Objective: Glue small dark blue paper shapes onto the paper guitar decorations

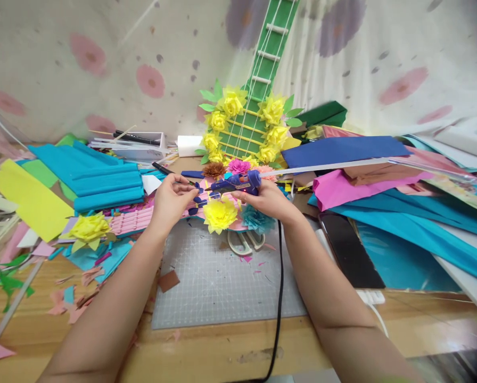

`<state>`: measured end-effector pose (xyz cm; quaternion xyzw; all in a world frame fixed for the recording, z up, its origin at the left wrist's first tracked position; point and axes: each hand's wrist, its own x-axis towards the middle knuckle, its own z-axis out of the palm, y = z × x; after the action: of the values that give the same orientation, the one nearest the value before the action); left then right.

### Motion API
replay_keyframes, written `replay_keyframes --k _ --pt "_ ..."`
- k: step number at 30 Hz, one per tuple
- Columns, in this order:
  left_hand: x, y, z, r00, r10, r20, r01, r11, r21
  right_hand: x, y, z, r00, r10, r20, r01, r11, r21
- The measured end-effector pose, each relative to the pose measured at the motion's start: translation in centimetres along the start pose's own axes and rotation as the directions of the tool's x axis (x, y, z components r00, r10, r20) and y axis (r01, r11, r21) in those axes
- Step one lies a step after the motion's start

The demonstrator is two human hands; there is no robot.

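My right hand [271, 201] is wrapped round a blue hot glue gun [238, 182]. The gun's nozzle points left, and a long glue stick [322, 168] sticks out of its back. Just left of the nozzle, my left hand [173, 198] is closed in a pinch on a small dark blue paper leaf [199, 188]. Beneath both hands lies a pink paper guitar [132, 221] with its neck to the left. On its body are a yellow paper flower [220, 215], a teal flower [258, 218], a magenta flower [239, 166] and a brown flower [214, 169]. The hands partly cover it.
Scissors [240, 244] lie on the grey cutting mat [222, 292]. The gun's black cord [279, 298] runs down over the front edge. A green guitar [246, 133] with yellow flowers stands behind. Coloured paper is piled on both sides, with a phone [350, 250] at right.
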<state>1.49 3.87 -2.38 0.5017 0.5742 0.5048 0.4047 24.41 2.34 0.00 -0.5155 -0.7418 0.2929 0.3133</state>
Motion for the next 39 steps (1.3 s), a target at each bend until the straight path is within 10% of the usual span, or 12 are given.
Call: replay_keyframes --k 39 --pt "-0.27 0.44 0.24 1.0 -0.01 0.002 0.01 0.999 -0.037 0.15 0.19 0.12 0.999 -0.028 0.019 0.029 0.999 -0.042"
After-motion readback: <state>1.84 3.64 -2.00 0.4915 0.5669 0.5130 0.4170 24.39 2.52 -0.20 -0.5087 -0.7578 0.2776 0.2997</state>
